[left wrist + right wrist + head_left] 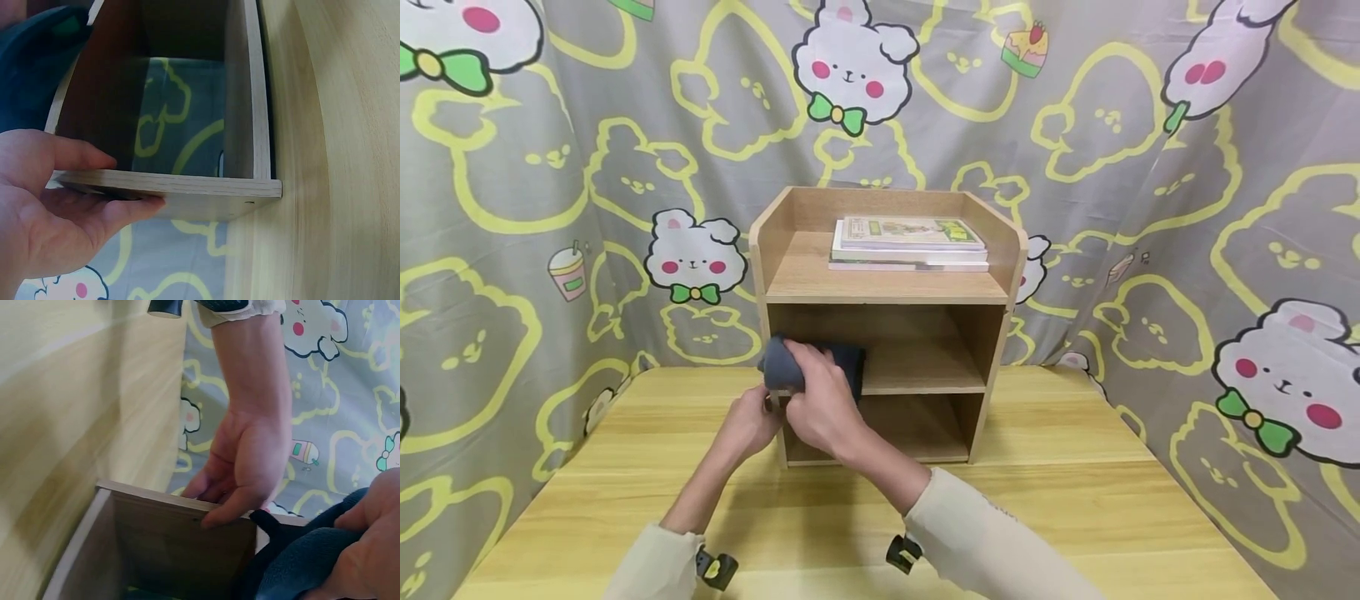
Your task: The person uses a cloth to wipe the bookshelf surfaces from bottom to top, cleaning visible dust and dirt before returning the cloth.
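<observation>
Blue cloth (783, 367), long axis sideways against shelf unit (887, 299)

A soft, dark blue-grey cloth (781, 365) is held bunched at the left front of the middle level of a light wood-coloured shelf unit (925, 367), which is gripped by its left side panel.

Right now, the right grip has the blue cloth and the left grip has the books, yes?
Almost: the left grip is on the shelf side panel, not the books, as the left wrist view shows. The right grip does have the blue cloth.
</observation>
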The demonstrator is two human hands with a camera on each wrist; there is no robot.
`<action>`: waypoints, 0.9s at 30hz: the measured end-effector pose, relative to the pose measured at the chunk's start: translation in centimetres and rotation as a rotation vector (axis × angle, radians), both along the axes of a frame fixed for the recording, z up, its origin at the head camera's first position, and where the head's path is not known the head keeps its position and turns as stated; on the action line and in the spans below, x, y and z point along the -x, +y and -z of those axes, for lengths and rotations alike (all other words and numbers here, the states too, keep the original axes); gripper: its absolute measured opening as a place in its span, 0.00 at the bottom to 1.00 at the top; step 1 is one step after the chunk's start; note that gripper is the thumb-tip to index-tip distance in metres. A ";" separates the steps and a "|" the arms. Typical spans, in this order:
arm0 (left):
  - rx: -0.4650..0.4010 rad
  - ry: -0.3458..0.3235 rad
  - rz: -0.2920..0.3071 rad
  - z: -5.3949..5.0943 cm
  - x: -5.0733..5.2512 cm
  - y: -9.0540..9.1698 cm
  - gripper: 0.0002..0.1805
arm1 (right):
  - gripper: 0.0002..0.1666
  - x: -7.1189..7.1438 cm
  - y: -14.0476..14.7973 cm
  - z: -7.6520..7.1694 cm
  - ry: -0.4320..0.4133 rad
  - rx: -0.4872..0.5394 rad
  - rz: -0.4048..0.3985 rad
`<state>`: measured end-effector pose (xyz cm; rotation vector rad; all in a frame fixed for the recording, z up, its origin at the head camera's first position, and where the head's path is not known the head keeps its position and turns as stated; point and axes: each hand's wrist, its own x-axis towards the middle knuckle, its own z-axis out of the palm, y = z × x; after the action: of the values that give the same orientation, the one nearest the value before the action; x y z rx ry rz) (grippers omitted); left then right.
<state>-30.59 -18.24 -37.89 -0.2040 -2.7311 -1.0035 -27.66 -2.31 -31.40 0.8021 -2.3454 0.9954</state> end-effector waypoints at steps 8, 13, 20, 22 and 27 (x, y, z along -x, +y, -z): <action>-0.047 -0.010 0.030 0.0 0.0 -0.1 0.11 | 0.48 -0.1 -0.4 -2.5 0.134 0.075 -0.033; -0.067 -0.013 0.044 0.0 -0.1 -0.2 0.11 | 0.48 -0.6 -0.4 -3.4 0.176 0.061 -0.057; -0.068 -0.003 0.021 0.0 0.0 -0.2 0.13 | 0.45 0.6 -0.5 -3.3 0.198 0.014 0.004; -0.078 -0.021 0.013 0.0 0.0 -0.1 0.13 | 0.45 0.9 -0.5 -3.1 0.180 -0.003 0.018; -0.082 -0.024 0.007 0.0 0.1 0.0 0.14 | 0.45 1.1 -0.4 -3.0 0.105 -0.083 0.065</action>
<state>-30.68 -18.20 -37.93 -0.1893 -2.7062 -1.1244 -28.80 -2.70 -28.37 0.7849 -2.3201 0.8137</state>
